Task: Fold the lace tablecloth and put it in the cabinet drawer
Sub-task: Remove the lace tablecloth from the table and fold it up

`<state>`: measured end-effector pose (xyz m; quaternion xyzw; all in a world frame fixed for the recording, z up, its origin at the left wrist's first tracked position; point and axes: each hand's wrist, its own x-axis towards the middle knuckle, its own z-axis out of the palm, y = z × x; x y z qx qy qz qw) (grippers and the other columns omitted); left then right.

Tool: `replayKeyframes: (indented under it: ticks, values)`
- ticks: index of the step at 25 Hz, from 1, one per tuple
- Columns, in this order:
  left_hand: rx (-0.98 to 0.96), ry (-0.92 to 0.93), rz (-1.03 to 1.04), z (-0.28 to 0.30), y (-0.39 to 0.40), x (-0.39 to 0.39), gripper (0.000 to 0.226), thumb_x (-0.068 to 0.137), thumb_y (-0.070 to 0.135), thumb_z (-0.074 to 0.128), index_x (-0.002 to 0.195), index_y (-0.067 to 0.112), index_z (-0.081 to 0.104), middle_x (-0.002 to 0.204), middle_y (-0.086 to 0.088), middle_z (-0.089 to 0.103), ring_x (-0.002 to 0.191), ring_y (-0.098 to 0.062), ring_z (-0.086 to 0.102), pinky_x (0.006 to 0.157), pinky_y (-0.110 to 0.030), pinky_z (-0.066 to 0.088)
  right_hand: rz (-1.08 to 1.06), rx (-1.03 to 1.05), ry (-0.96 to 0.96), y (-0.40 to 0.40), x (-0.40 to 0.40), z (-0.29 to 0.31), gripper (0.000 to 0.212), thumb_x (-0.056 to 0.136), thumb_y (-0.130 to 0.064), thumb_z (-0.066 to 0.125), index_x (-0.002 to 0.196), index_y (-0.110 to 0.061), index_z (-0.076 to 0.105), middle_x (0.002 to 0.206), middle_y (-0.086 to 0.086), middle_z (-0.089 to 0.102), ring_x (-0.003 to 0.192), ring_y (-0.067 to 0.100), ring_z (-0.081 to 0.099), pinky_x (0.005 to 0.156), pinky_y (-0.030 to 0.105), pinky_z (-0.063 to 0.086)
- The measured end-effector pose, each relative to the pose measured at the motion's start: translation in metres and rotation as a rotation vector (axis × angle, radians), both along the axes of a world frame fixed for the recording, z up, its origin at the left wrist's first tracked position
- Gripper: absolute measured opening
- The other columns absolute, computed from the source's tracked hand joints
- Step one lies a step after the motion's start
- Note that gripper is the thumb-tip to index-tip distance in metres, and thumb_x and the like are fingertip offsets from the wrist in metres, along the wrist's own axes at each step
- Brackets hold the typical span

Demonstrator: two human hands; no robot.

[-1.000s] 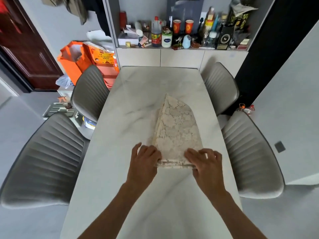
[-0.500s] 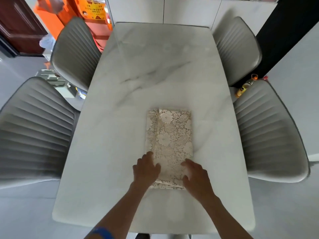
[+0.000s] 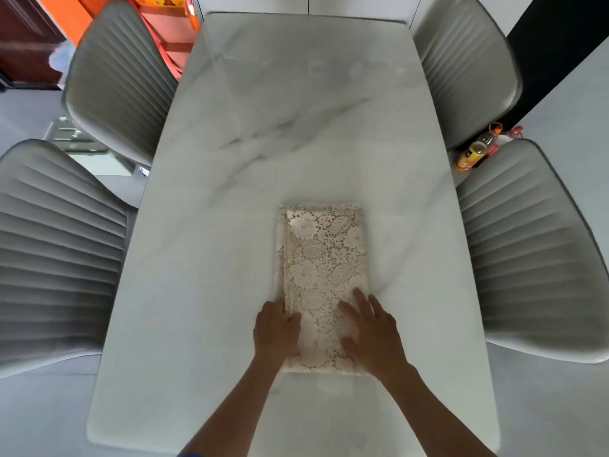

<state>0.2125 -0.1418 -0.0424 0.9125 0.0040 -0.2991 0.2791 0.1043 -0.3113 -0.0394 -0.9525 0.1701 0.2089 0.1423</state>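
— So where do we stand with the cloth [image 3: 324, 258]?

— It lies folded into a narrow rectangle on the counter [image 3: 296, 127], near our edge. Our left hand [image 3: 276, 334] rests on its near left corner; whether those fingers are curled over the edge or just pressing, we cannot tell. Our right hand [image 3: 372, 334] lies flat on the near right part, fingers straight and spread, gripping nothing.

— What can go wrong from here?

— The layers on the left side are not flush; a strip of lower lace shows past the top layer. If we lift from one corner only, we judge the stack may slide apart and the folds open.

— And the counter itself?

— It looks smooth, like marble. A push with flat palms could skid the whole bundle instead of creasing it.

— Another fold, then?

— Probably one more, far end toward us. Lace is limp and full of holes, so a fingertip could snag a loop and drag a layer askew.

— And the drawer?

— We cannot see it here. Carrying the cloth one-handed risks it drooping and unfolding on the way.
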Motion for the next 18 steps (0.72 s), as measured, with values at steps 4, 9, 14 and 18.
replayKeyframes:
  ticks: [4, 9, 14, 18]
  values:
    - [0.155, -0.388, -0.283, 0.004, 0.02, -0.004, 0.045, 0.079, 0.025, 0.075, 0.118, 0.018, 0.053, 0.11, -0.004, 0.053, 0.097, -0.026, 0.054, 0.076, -0.039, 0.051, 0.046, -0.066, 0.009, 0.003, -0.005, -0.002, 0.072, 0.092, -0.045, 0.052, 0.154, -0.037, 0.018, 0.166, 0.0, 0.002, 0.151, 0.028, 0.013, 0.117, 0.052, 0.022]
    - [-0.064, -0.54, -0.964, 0.001, 0.046, -0.012, 0.022, 0.084, 0.034, 0.065, 0.098, 0.017, 0.063, 0.11, -0.004, 0.063, 0.103, -0.027, 0.06, 0.082, -0.035, 0.053, 0.279, -0.071, -0.372, -0.003, -0.06, -0.009, 0.041, 0.079, -0.038, 0.064, 0.116, -0.022, 0.061, 0.137, 0.005, 0.056, 0.127, 0.031, 0.054, 0.099, 0.047, 0.041]
    - [0.089, -0.309, -0.948, -0.007, 0.055, -0.043, 0.05, 0.083, 0.034, 0.059, 0.128, 0.014, 0.049, 0.149, -0.01, 0.04, 0.143, -0.03, 0.03, 0.11, -0.042, 0.04, 0.329, -0.279, -0.324, 0.008, -0.074, -0.023, 0.033, 0.071, -0.017, 0.069, 0.103, -0.013, 0.066, 0.126, 0.01, 0.064, 0.085, 0.031, 0.065, 0.095, 0.05, 0.041]
    - [0.179, -0.304, -0.874, -0.001, 0.042, -0.046, 0.056, 0.081, 0.031, 0.054, 0.133, 0.018, 0.042, 0.149, -0.009, 0.035, 0.141, -0.032, 0.03, 0.107, -0.04, 0.044, 0.248, -0.294, -0.425, 0.013, -0.06, -0.012, 0.007, 0.073, -0.015, 0.063, 0.08, -0.013, 0.065, 0.089, 0.005, 0.07, 0.058, 0.025, 0.059, 0.092, 0.046, 0.039]
